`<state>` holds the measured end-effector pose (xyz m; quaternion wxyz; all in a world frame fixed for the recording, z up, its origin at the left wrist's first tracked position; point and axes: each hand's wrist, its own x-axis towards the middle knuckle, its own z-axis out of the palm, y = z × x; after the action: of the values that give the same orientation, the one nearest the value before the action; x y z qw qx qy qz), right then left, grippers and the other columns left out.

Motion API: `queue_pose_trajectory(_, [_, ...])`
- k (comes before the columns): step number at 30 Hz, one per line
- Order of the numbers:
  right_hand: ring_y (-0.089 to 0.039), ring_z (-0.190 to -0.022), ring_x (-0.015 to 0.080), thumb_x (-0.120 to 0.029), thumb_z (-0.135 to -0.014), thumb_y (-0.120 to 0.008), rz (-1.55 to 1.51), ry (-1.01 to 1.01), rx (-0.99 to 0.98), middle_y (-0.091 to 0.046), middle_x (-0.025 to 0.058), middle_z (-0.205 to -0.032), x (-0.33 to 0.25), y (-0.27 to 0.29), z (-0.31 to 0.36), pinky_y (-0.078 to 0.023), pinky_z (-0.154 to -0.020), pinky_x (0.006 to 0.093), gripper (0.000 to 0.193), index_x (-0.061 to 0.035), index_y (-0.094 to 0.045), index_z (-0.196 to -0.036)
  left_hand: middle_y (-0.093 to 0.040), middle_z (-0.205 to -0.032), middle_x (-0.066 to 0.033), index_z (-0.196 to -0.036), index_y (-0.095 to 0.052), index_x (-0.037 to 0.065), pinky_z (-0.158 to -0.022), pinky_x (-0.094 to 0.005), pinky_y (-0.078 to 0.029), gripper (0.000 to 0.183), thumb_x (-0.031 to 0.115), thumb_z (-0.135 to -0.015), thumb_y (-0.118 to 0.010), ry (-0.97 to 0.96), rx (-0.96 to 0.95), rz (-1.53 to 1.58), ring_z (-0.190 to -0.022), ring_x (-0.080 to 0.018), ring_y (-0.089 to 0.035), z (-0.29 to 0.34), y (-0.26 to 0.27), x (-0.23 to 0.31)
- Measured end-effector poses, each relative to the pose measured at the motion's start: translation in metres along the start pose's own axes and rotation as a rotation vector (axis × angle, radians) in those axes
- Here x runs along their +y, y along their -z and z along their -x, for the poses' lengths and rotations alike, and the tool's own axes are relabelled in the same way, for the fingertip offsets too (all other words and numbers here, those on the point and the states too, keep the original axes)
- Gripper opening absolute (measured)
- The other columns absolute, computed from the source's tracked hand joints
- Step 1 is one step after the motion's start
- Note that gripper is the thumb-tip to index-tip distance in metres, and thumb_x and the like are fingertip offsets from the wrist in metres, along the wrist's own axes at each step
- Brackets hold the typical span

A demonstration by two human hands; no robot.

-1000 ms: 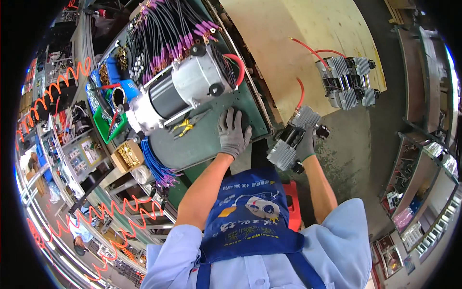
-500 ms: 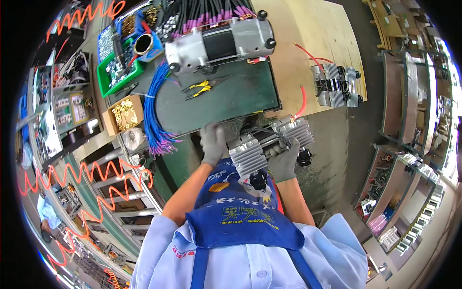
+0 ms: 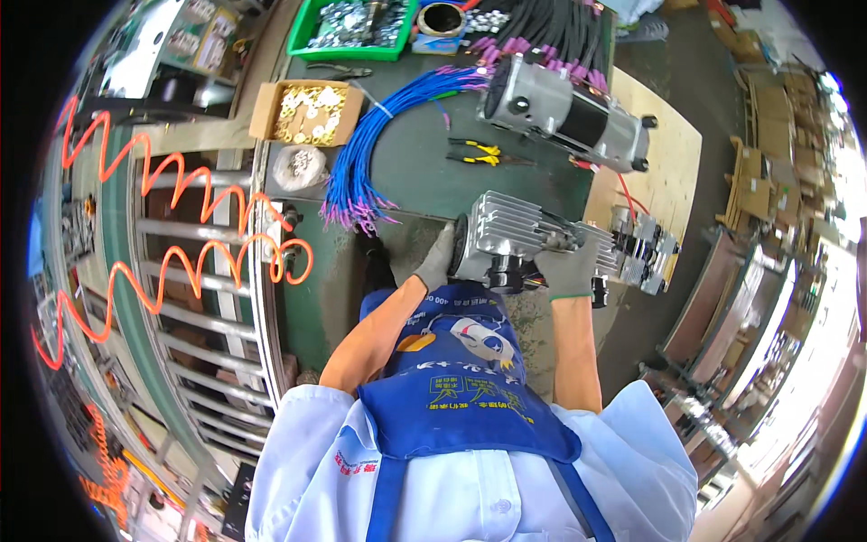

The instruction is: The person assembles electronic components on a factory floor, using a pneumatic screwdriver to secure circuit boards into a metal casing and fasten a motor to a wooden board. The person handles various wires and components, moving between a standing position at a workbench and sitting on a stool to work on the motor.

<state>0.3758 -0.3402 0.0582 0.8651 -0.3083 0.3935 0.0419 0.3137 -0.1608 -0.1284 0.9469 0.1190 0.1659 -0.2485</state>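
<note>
In the head view, the left hand (image 3: 437,262), in a grey glove, lies against the black round end of a finned motor unit (image 3: 508,230); its fingers are partly hidden, so I cannot tell how tightly they close. The right hand (image 3: 567,269), gloved likewise, grips the same unit toward its other end, fingers wrapped around the body and partly out of sight behind it. The finned motor unit thus sits between the two hands, silvery ribs facing up, a black fitting underneath, just above the blue apron (image 3: 470,379) in the picture.

Beyond the hands spreads the dark green tabletop (image 3: 420,185). Ahead of the left hand lie yellow-handled pliers (image 3: 479,154); ahead and to its left, a bundle of blue wires (image 3: 357,158) with purple ends, then a cardboard box (image 3: 265,110) of brass-coloured parts and, farther off, a green bin (image 3: 296,41). Ahead of the right hand rests a larger silver-and-black motor (image 3: 578,117). To the right of that hand, more finned units (image 3: 646,253) stand on a plywood board (image 3: 679,144).
</note>
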Motion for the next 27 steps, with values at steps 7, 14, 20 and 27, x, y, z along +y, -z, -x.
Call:
queue_pose_trajectory(7, [-0.05,-0.059,0.0181,-0.022,-0.086,-0.058,0.157,0.026,-0.111,-0.049,0.003,-0.062,-0.005,-0.024,-0.051,-0.047,-0.066,0.0356,0.021,-0.0111,-0.05,-0.07,-0.065,-0.121,-0.0099,-0.137,-0.054,0.01,-0.085,-0.0379,-0.056,0.06,0.052,-0.106,-0.024,-0.302,0.348,-0.534,-0.102,-0.0216,-0.066,-0.016,0.041,-0.013])
queue_pose_trajectory(14, [-0.062,-0.086,0.027,-0.019,-0.088,-0.048,0.291,0.051,-0.32,-0.063,0.0133,-0.089,0.002,-0.071,-0.104,-0.052,-0.087,0.0449,0.024,-0.0008,-0.06,-0.097,-0.066,-0.073,-0.0069,-0.105,-0.066,0.009,-0.049,-0.0313,-0.052,0.062,0.059,-0.103,-0.029,-0.191,0.444,-0.567,-0.058,-0.0168,-0.064,0.011,-0.018,0.025])
queue_pose_trajectory(20, [-0.055,-0.123,0.0331,-0.018,-0.095,-0.044,0.327,-0.179,-0.536,-0.065,0.0142,-0.124,0.005,-0.085,-0.199,-0.04,-0.111,0.0525,0.035,-0.0059,-0.065,-0.119,-0.067,-0.082,-0.0094,-0.105,-0.064,0.003,-0.051,-0.0288,-0.052,0.037,0.037,-0.102,-0.05,-0.405,0.617,-0.569,-0.06,-0.0151,-0.063,0.08,0.021,0.024])
queue_pose_trajectory(27, [-0.054,-0.12,0.0413,-0.022,-0.063,-0.077,2.392,1.299,-0.774,-0.058,0.027,-0.129,-0.059,-0.07,-0.216,-0.041,-0.107,0.0463,0.074,0.0079,-0.055,-0.127,-0.068,-0.082,-0.017,-0.105,-0.063,-0.002,-0.063,-0.0383,-0.053,0.034,0.028,-0.096,-0.051,-0.625,1.449,-0.069,-0.066,-0.0237,-0.067,0.212,0.244,-0.118])
